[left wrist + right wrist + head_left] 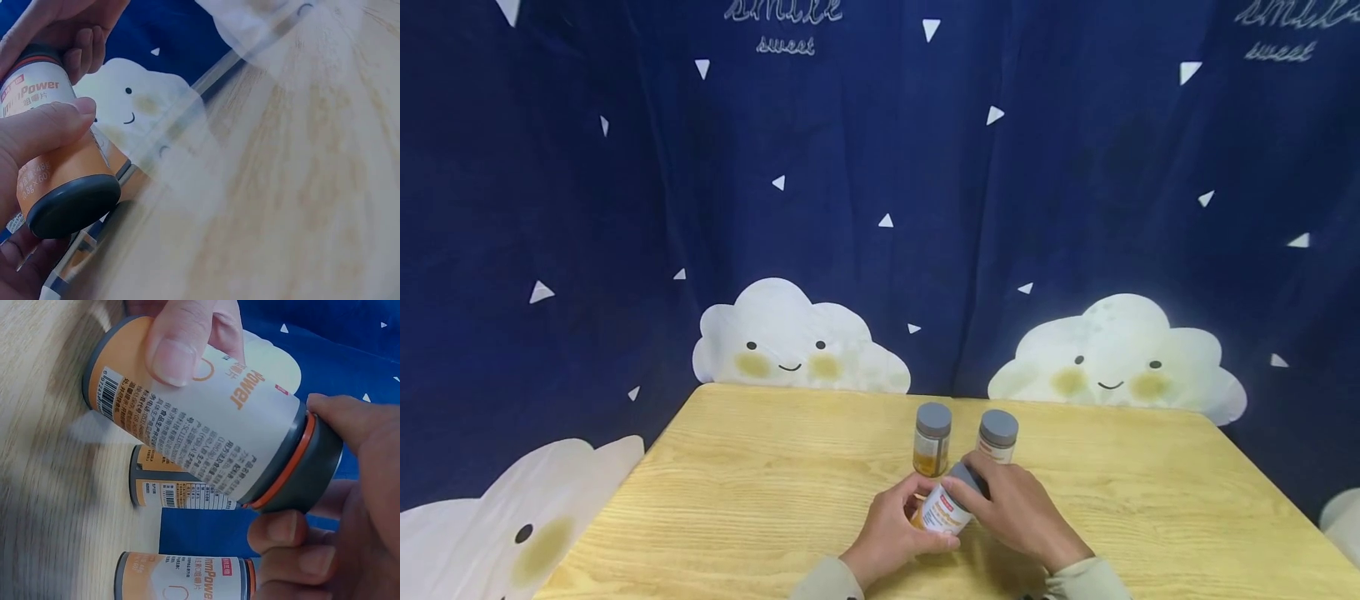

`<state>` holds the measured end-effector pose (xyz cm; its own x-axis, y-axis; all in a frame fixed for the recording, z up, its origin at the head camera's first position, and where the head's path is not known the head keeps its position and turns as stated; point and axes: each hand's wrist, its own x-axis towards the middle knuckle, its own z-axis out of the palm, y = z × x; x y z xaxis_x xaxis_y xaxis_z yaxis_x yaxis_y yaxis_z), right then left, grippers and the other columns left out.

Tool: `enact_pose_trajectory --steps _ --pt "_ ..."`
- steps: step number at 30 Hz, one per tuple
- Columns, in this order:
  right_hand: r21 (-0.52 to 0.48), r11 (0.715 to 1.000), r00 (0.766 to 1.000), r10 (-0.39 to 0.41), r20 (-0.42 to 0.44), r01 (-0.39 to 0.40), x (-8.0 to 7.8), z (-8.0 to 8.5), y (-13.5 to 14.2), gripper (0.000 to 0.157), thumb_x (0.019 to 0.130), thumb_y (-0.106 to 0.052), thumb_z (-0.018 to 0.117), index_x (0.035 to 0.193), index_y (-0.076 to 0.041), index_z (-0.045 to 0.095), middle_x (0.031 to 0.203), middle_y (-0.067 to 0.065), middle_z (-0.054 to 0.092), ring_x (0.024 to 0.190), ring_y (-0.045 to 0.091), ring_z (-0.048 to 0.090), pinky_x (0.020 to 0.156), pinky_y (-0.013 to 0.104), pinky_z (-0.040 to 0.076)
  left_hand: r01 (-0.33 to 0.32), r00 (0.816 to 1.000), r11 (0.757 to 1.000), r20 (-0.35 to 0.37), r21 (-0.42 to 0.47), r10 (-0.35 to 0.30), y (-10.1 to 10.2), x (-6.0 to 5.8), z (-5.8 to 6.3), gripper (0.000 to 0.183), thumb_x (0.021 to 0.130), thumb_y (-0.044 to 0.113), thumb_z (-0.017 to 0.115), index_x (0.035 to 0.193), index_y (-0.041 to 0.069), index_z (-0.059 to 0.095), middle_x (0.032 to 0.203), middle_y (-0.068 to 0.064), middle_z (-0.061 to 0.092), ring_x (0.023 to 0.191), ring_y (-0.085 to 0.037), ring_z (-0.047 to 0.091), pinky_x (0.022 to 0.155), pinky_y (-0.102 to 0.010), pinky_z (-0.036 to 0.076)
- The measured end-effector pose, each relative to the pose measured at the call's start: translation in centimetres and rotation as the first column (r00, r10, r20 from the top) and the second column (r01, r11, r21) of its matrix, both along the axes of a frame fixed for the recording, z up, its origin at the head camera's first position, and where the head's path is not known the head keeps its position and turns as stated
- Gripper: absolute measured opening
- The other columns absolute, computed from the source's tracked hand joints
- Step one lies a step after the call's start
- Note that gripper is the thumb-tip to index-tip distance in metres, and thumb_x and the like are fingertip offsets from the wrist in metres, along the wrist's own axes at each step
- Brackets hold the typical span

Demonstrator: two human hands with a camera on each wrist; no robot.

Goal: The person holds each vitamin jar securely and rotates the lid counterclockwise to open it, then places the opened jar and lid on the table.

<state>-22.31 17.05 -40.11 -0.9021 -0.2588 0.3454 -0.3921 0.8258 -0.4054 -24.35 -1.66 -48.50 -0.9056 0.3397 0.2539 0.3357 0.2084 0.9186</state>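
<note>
A white and orange supplement bottle (945,510) with a grey lid is held tilted between both hands, its lid end up toward the right. My left hand (897,527) grips the bottle's lower body, the thumb lying across the label in the left wrist view. Fingers and thumb of my right hand (1017,508) pinch the grey lid (319,469) at its rim. An orange ring shows between lid and body. The dark base (75,206) of the bottle hangs over the wooden table.
Two similar bottles stand upright just beyond the hands: one bottle (932,440) at the left, another bottle (997,435) at the right, partly hidden by the right hand. The wooden table (760,483) ends at a blue curtain (850,167) with printed clouds.
</note>
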Motion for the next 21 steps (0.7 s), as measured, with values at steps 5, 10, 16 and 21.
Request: enact_pose_trajectory --steps 5,10,16,21 --pt "0.000 1.000 0.999 0.030 -0.028 -0.030 -0.1 -0.3 0.4 0.026 0.090 -0.052 0.061 0.091 -0.026 0.059 0.069 -0.016 0.051 0.060 0.002 0.047 0.055 0.024 0.039 0.011 1.000 1.000 0.001 -0.016 -0.011 0.0 -0.1 -0.3 0.050 0.065 0.032 0.090 0.107 0.031 0.062 0.098 0.013 0.065 0.078 -0.009 0.058 0.066 -0.023 0.047" --pt "-0.024 0.998 0.996 0.062 -0.059 -0.063 -0.6 -0.6 0.8 0.021 0.090 -0.049 0.063 0.091 -0.028 0.059 0.070 -0.017 0.051 0.061 0.001 0.047 0.056 0.024 0.040 0.036 0.999 0.999 0.001 -0.011 -0.036 0.1 -0.4 -0.2 0.049 0.067 0.032 0.088 0.109 0.030 0.062 0.100 0.014 0.067 0.081 -0.008 0.059 0.070 -0.024 0.048" --pt "-0.033 0.991 0.988 0.130 -0.082 -0.133 -1.0 -1.0 1.1 0.018 0.092 -0.047 0.061 0.092 -0.029 0.058 0.071 -0.018 0.050 0.061 0.000 0.047 0.055 0.022 0.040 0.100 0.995 0.992 0.009 0.077 -0.101 0.1 -0.3 -0.4 0.052 0.069 0.022 0.088 0.112 0.020 0.060 0.102 0.008 0.072 0.089 -0.007 0.065 0.077 -0.024 0.051" --pt "-0.037 0.984 0.982 0.170 -0.083 -0.173 -1.2 -1.0 1.3 0.018 0.093 -0.045 0.061 0.095 -0.028 0.057 0.073 -0.017 0.051 0.061 0.000 0.047 0.054 0.022 0.040 0.123 0.992 0.986 0.012 0.112 -0.125 0.1 -0.3 -0.3 0.053 0.070 0.018 0.088 0.114 0.018 0.059 0.104 0.005 0.072 0.091 -0.009 0.067 0.079 -0.024 0.050"
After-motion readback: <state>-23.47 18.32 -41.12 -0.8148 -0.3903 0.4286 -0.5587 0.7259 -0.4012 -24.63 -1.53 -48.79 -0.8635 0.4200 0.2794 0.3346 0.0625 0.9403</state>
